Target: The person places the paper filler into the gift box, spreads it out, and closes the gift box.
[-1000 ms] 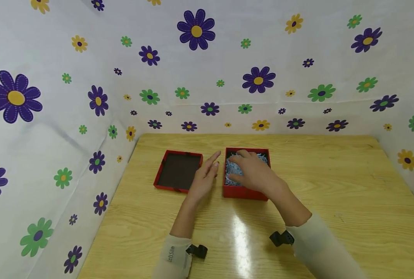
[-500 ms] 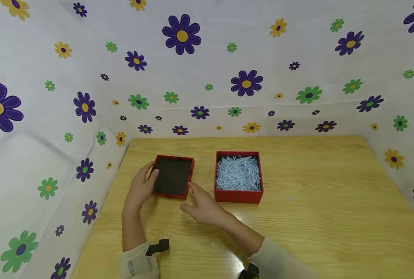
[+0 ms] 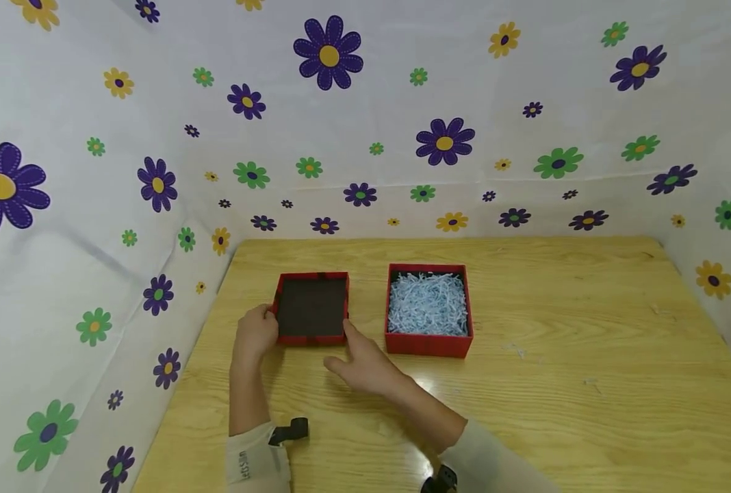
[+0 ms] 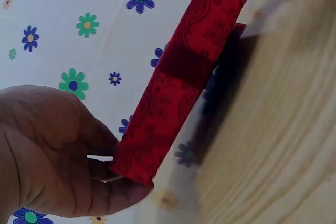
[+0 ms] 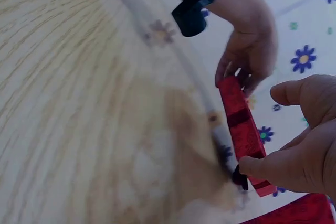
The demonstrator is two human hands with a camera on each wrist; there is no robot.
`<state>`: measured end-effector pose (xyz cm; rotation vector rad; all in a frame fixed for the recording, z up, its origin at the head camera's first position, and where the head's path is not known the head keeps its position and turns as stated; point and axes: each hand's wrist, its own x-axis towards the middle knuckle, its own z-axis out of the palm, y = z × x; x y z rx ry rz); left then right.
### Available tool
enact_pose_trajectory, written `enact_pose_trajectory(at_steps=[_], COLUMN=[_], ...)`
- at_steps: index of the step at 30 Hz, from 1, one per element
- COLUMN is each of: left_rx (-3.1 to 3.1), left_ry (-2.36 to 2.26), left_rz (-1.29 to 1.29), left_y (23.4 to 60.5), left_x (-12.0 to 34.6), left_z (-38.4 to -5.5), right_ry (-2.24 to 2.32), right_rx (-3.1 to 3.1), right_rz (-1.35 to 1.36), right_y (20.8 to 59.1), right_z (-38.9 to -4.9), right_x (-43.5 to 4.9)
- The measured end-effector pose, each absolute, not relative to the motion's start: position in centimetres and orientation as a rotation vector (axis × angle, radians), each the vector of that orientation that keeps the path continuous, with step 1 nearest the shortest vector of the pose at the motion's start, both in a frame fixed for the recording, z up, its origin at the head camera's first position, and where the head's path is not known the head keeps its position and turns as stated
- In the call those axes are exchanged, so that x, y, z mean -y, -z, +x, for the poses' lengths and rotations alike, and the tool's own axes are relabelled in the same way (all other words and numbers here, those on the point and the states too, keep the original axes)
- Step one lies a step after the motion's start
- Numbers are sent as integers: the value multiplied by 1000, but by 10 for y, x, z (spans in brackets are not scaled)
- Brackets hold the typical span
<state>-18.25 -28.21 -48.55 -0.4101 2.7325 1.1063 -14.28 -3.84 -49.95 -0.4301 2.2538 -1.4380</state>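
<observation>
A shallow red box lid (image 3: pixel 312 308) with a black inside lies with its hollow side up at the left of the table. My left hand (image 3: pixel 256 335) grips its left edge; in the left wrist view the fingers (image 4: pixel 113 195) pinch a corner of the red patterned wall. My right hand (image 3: pixel 365 363) touches the lid's right edge near the front corner with its fingers, its thumb spread apart. Whether the lid rests fully on the table I cannot tell. To the right stands a red box (image 3: pixel 428 344) filled with pale blue shredded paper (image 3: pixel 428 305).
The wooden table (image 3: pixel 556 329) carries a few small paper scraps (image 3: pixel 516 349) right of the box. A white flower-patterned cloth (image 3: pixel 378 123) hangs behind and along both sides.
My right hand has left the shredded paper and come left to the lid. My left hand has crossed to the lid's left side and now grips it; the lid has turned slightly.
</observation>
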Motion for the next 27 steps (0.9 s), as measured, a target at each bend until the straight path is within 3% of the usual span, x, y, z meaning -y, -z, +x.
enact_pose_trajectory(at_steps=[6,12,19,23,27], left_rx=[-2760,-2870,-2767,-2707,-2705], left_ry=[-1382,-1695,-2170,-2163,-1996], left_rz=[-367,-203,359,699,817], left_y=[464,436,438,438,441], left_x=[281,244,185,162,155], left_z=[-175,-166,-176,-177,-173], right_ry=[1542,1720,2105,2238,2271], right_rx=[-2261,-2288,-2237,-2249,-2238], right_rz=[-506,-494,-384,-379,-462], right_y=[463,437,434,433,435], right_z=[-135,-132,-138,-138,-135], right_x=[14,-23,-71,-95,-115])
